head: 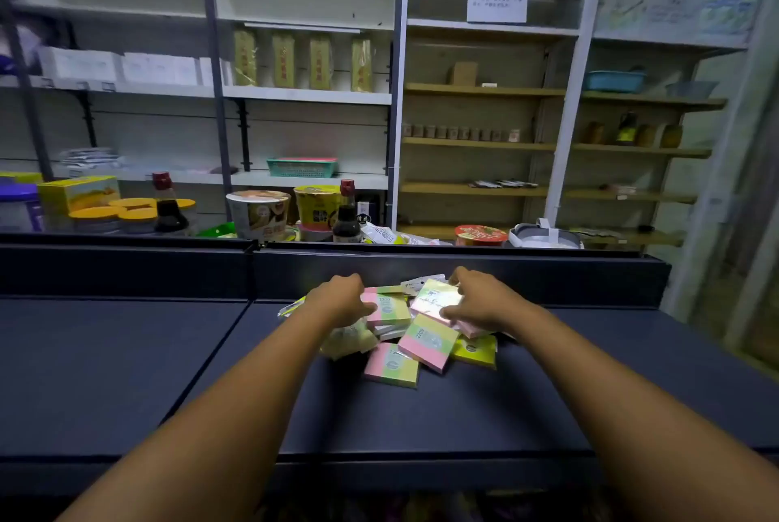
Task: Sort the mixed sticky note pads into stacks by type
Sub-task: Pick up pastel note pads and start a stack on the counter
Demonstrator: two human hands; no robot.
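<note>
We see both arms stretched out over a dark shelf top (pixel 126 374), hands meeting at a messy heap of sticky note pads (pixel 404 327) near the back rail (pixel 548 273).

Left hand (pixel 341 298) sits on the left side of the heap, fingers curled down onto a pink/green/yellow striped pad (pixel 390 308); looks like it's gripping that pad's edge, tho the fingertips are partly hidden so we can't be fully sure. Right hand (pixel 476 300) is on the right side, fingers & thumb curled round a shiny wrapped pale pad (pixel 434 298) at the top of the heap, pinching its right edge.

Rest of the heap lies loose, pads overlapping at odd angles. Closest to us: a striped pad flat (pixel 392 365), another striped pad tilted (pixel 428 342) leaning over it, and a plain yellow pad (pixel 476 351) just right of those, below the right wrist. A pale yellowish pad in wrap (pixel 350 338) pokes out under the left wrist. No sorted stacks visible on the shelf top.

Behind the rail: cup noodles (pixel 258 211), soy sauce bottles (pixel 346 214), yellow-lidded jars (pixel 126 214). Further back, wall shelves (pixel 307 93) w/ boxes, packets & a teal basket (pixel 302 167).
</note>
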